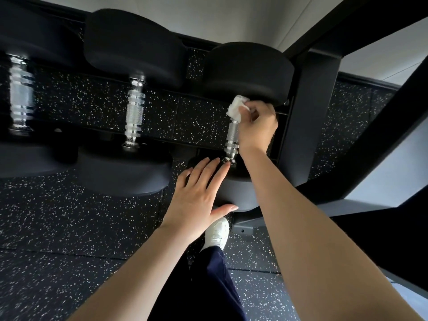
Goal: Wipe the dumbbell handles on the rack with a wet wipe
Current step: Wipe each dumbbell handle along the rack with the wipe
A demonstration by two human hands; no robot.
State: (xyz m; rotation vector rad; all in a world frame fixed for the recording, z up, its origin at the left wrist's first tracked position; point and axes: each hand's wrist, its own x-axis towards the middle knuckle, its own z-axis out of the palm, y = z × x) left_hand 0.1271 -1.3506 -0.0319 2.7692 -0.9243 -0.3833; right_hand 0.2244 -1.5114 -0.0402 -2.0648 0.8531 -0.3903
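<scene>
— The right-hand handle [232, 137], chrome and knurled, sits at the end of the rack [310, 112]. The crumpled white wet wipe [236, 108] is pressed on its far end, just under the far head [247, 70].
— Who's got it?
— The right hand [257, 126], fingers curled round the wipe, holding it to the metal. The left hand [196, 195] lies flat on the near head [236, 193], fingers straight and spread, gripping nothing.
— How far along?
— Mid-wipe, I'd say; the near stretch of this handle shows bare. The middle handle [135, 112] and the left handle [20, 93] gleam too, but wiped or not, I can't tell.
</scene>
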